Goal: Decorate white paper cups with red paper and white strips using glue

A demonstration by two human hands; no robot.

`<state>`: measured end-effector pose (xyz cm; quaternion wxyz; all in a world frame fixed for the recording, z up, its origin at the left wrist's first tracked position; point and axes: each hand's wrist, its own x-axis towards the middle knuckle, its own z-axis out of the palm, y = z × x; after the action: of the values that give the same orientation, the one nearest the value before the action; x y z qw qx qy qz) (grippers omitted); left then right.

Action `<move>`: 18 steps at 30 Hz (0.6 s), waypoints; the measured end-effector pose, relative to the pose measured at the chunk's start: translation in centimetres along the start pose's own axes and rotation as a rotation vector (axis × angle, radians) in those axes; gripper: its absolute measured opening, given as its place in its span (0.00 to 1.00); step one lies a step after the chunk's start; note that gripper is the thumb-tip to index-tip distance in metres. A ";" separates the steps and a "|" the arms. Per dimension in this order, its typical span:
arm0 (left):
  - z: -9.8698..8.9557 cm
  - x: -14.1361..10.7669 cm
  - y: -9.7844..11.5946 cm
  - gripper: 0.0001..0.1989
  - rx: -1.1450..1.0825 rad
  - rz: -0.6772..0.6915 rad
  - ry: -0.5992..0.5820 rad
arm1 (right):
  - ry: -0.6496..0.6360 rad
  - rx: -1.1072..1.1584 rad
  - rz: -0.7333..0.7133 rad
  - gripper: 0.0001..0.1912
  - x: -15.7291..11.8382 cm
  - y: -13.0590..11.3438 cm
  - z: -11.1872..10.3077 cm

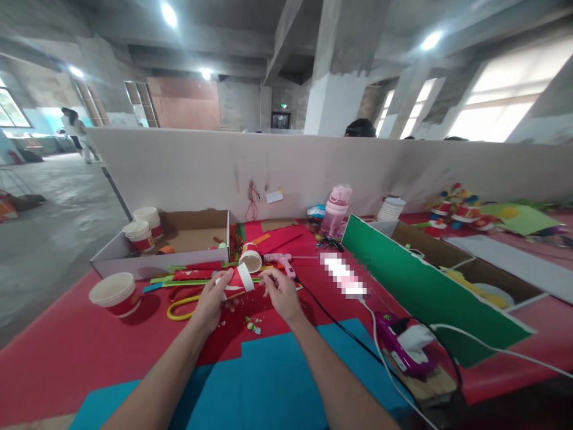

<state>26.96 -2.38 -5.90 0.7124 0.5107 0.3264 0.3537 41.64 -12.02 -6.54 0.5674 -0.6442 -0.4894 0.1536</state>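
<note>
My left hand [211,303] is wrapped round a red-and-white paper cup [242,279] tipped on its side, its rim turned to the right. Just right of that rim, my right hand [282,294] has its fingertips pinched together; whatever is between them is too small to make out. Behind the cup, another paper cup [250,261] lies with its mouth towards me. A pink glue gun [281,260] rests beside it. Yellow-handled scissors [178,310] lie left of my left hand, near green paper strips [161,279].
A larger paper cup [115,295] stands at the left. An open box [161,263] holds more cups. Blue sheets [286,370] cover the front of the red table. At right are a green-sided box [421,286], a purple power strip [405,346] and cables. A pink bottle [336,209] stands behind.
</note>
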 end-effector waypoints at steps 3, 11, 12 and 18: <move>-0.3 0.6 0.1 0.18 -0.151 -0.118 0.029 | -0.029 0.017 -0.020 0.10 -0.1 -0.1 0.3; -0.8 1.1 0.3 0.15 -0.302 -0.220 -0.009 | -0.064 0.003 -0.076 0.10 -0.2 0.0 0.3; -0.9 1.1 0.2 0.15 -0.303 -0.227 -0.008 | -0.064 0.009 -0.085 0.11 -0.3 -0.1 0.3; -0.3 0.8 -0.3 0.15 -0.243 -0.228 -0.044 | -0.003 -0.033 -0.181 0.11 -0.7 -1.2 0.4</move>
<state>27.20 -1.59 -6.33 0.8114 0.3880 0.3214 0.2965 40.48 -12.46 -5.87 0.5677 -0.6063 -0.5488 0.0945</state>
